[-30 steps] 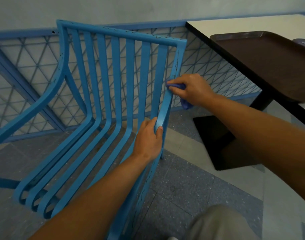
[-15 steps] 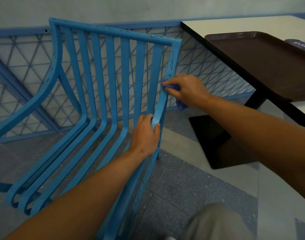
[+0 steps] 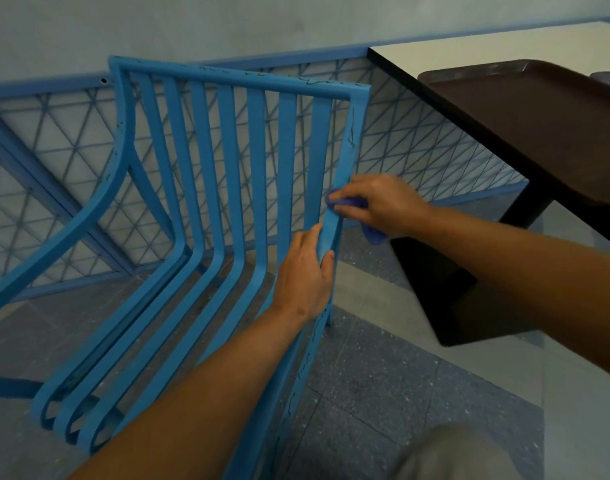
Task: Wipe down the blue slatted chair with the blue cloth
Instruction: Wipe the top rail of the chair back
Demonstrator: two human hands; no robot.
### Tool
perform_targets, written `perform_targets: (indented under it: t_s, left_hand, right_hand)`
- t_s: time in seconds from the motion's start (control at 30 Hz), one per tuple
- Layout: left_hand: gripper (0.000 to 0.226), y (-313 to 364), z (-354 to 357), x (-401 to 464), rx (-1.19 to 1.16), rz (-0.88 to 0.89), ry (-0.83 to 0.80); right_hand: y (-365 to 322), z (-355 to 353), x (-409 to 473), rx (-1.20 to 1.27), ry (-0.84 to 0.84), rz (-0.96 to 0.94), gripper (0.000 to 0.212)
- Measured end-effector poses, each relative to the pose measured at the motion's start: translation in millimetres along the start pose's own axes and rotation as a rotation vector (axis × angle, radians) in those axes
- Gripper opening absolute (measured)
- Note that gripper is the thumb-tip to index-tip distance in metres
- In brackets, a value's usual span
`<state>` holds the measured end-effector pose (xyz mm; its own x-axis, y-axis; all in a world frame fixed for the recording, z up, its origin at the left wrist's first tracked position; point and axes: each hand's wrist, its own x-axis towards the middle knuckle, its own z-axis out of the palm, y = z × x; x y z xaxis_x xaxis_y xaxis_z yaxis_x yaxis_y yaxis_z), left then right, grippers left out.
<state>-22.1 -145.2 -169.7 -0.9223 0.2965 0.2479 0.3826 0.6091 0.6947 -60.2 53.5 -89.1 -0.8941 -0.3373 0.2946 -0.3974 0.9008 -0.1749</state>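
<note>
While gripping the near side rail of the blue slatted metal chair (image 3: 206, 202), left hand (image 3: 305, 275) steadies the frame, fingers (image 3: 310, 237) curled round the rail just where seat bends up into backrest. Directly above that grip on the same rail, right hand (image 3: 379, 206) pinching a bunched blue cloth (image 3: 348, 202) against the rail's outer face, thumb and fingers pressed together on the fabric, a loose tail of it hanging below the palm. Cloth sitting roughly halfway up the chair's backrest upright. Judging by position alone: this upright partly covered, its upper stretch, the top bar, the row of slats, the seat curve and the far armrest probably still to do; no visible wet marks to confirm what is finished. Beyond the chair's right side, a white-topped desk (image 3: 469, 53) carrying a dark brown plastic tray (image 3: 539, 116). Behind the chair, a blue lattice fence panel (image 3: 54, 140) against the wall.
</note>
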Motion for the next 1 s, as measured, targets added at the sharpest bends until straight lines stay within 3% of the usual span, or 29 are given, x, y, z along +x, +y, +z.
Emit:
perform_targets:
  t_s: [0.2, 0.27, 0.37, 0.53, 0.67, 0.8, 0.9, 1.0]
  left_hand:
    - [0.052, 0, 0, 0, -0.026, -0.013, 0.009]
    - [0.052, 0, 1, 0, -0.024, -0.011, 0.013]
    - [0.053, -2, 1, -1, -0.024, -0.009, 0.013]
    - [0.053, -4, 2, -1, -0.031, -0.016, 0.021]
    - [0.051, -5, 3, -1, -0.068, -0.013, 0.032]
    - [0.051, -8, 4, 0, -0.083, -0.001, 0.037]
    - [0.051, -9, 6, 1, -0.068, 0.007, 0.045]
    - [0.051, -10, 6, 1, -0.065, 0.004, 0.046]
  right_hand:
    - [10, -20, 23, 0.068, 0.276, 0.186, 0.031]
    - [-3, 1, 9, 0.127, 0.237, 0.192, 0.030]
    - [-15, 18, -15, 0.112, 0.106, 0.058, 0.031]
    - [-8, -1, -5, -0.110, 0.005, -0.073, 0.036]
    - [13, -36, 23, -0.154, 0.160, 0.035, 0.046]
    - [7, -21, 24, -0.029, 0.318, 0.199, 0.035]
    - [-15, 7, -3, 0.042, 0.202, 0.136, 0.033]
    - [-16, 1, -12, -0.052, 0.073, -0.003, 0.034]
